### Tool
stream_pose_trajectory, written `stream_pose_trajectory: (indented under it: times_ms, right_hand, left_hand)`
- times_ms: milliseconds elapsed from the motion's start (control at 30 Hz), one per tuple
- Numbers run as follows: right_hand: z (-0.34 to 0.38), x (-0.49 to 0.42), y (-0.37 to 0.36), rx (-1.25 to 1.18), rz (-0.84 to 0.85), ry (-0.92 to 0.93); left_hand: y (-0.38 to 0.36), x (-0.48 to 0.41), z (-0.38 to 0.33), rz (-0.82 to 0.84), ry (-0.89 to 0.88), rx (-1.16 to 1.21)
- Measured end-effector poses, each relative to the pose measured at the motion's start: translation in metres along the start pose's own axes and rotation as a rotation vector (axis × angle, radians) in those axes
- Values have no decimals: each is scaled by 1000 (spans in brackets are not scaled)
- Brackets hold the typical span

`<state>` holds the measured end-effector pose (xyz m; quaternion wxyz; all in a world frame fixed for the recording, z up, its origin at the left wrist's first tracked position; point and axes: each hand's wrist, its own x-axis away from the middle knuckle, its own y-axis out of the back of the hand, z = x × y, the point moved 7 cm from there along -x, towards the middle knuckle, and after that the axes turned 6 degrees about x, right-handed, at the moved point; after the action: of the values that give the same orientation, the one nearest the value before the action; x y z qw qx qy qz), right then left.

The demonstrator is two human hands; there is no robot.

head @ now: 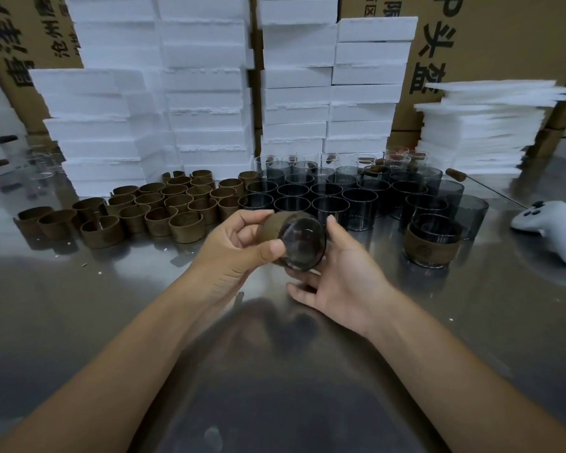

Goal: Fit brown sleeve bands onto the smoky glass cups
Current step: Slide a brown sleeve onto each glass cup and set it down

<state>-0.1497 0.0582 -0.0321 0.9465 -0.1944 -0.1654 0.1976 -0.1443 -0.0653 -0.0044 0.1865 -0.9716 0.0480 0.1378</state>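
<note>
I hold a smoky glass cup (303,241) on its side above the steel table, its base turned toward me. A brown sleeve band (270,228) wraps its far part. My left hand (239,248) grips the band and cup, thumb on the base rim. My right hand (343,273) cradles the cup from the right and below, fingers curled round it. Several loose brown bands (157,206) stand at the left. Several bare smoky cups (340,191) stand in rows behind my hands. One cup wearing a band (433,241) stands at the right.
Stacks of white foam boxes (209,93) and foam sheets (484,129) line the back, with cardboard cartons behind. A white game-style controller (551,228) lies at the right. Clear glasses (43,161) stand at far left. The steel table (275,371) reflects my arms.
</note>
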Motion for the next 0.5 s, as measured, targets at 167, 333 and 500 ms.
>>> stream_pose_trajectory:
  times_ms: [167, 333, 500]
  right_hand:
    - [5, 1, 3, -118, 17, 14]
    - [22, 2, 7, -152, 12, 226]
    - [28, 4, 8, -87, -6, 343]
  left_hand:
    - [-5, 1, 1, 29, -57, -231]
    - [4, 0, 5, -42, -5, -216]
    - [-1, 2, 9, 44, 70, -156]
